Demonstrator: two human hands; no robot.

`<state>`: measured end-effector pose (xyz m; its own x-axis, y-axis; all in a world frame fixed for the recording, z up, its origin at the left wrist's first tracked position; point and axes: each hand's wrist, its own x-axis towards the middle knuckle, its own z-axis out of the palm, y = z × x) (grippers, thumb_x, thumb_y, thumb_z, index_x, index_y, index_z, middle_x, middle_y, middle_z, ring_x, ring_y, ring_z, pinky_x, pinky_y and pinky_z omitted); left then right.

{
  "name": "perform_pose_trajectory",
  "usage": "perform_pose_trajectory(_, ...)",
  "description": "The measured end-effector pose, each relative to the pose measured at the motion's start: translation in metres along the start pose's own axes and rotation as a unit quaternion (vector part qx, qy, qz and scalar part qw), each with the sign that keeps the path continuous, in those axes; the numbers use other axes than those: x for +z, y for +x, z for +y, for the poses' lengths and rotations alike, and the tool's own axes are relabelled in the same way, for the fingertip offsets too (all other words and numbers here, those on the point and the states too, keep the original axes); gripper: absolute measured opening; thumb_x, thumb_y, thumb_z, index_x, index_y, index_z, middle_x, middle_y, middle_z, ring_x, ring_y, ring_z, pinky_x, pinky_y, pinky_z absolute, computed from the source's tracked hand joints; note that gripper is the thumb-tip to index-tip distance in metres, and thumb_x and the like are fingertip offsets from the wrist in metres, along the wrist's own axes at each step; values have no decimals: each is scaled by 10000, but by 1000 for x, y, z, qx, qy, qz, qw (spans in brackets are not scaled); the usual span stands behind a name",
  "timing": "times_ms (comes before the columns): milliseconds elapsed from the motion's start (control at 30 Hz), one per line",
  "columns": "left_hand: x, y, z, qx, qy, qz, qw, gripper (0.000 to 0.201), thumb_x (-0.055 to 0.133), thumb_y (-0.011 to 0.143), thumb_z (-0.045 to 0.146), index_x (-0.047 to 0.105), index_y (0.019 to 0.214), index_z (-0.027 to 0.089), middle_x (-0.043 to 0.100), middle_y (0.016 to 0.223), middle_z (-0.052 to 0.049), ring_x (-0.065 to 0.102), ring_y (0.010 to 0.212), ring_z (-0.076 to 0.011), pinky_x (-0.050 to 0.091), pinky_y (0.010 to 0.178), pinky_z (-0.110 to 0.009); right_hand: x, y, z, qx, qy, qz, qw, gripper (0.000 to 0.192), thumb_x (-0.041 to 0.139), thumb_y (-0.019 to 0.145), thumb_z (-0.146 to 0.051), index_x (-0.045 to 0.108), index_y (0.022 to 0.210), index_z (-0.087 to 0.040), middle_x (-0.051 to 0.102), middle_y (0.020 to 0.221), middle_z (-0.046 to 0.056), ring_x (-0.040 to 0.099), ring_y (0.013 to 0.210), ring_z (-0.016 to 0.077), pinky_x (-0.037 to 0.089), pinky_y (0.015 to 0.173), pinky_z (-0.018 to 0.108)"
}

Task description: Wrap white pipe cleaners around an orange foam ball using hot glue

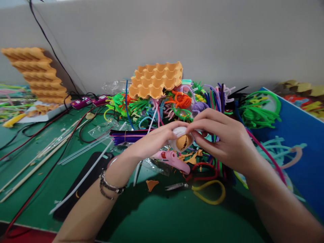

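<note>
**Two hands pinch a small white and orange piece above a cluttered green desk**

The left hand [158, 140] and the right hand [222, 140] meet in the middle of the view, just above the green desk [157, 216]. Between them sits a small round white fuzzy piece with an orange felt patch [182, 140]. The left fingers [174, 130] close on its left side, and the right fingers [199, 123] curl narrowly over its top, thumb and forefinger pinched on its upper edge. A beaded bracelet [110, 186] circles the left wrist.

Just below the hands lie a pink plastic tool [173, 158], orange felt scraps [152, 184], small silver scissors [176, 186] and a yellow pipe-cleaner loop [211, 192]. Left of the left hand lies a bundle of dark purple pipe cleaners [126, 136] tied with a band.

Behind the hands a heap of mixed coloured pipe cleaners [177, 101] covers the desk, with an orange foam egg-tray sheet [157, 79] resting on top. To the far left stands a leaning stack of more orange foam trays [35, 74]. A blue board [303, 135] lies at the right, carrying teal pipe cleaners [275, 148]. Red and black cables [37, 135] cross the left part of the desk.
</note>
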<state>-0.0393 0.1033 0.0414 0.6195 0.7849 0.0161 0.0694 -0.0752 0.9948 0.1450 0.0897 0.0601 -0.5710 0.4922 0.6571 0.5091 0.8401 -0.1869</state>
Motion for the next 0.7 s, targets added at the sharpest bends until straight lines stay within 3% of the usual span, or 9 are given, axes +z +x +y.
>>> perform_pose_trajectory(167,1,-4,1,53,124,8,991,369,352,796,200,531,1119,206,578,1101,5,502,1056,-174,388,913,-269,1,-1,-2,-4,-10,0,1000,72,531,826,-117,582,793,-156,560,795,27,549,728,88,453,656,196)
perform_pose_trajectory(367,4,-5,1,91,169,15,981,366,306,842,216,525,1134,199,599,1086,-21,536,1004,-159,414,892,-251,2,-2,-3,-15,-41,6,999,80,528,835,-118,577,830,-181,566,812,20,554,745,96,462,674,221)
perform_pose_trajectory(600,3,1,-6,19,106,-13,994,379,324,793,208,497,1129,189,570,1105,-28,493,1061,-190,397,906,-311,4,-1,0,-60,-150,28,986,81,501,871,-180,572,835,-197,579,773,12,558,717,112,428,669,270)
perform_pose_trajectory(700,4,2,-7,-18,24,-75,997,413,330,786,290,466,1162,188,559,1150,-39,476,1102,-205,379,925,-335,3,-1,0,-58,-202,44,977,71,517,869,-203,557,810,-205,602,797,4,556,711,115,385,682,310)
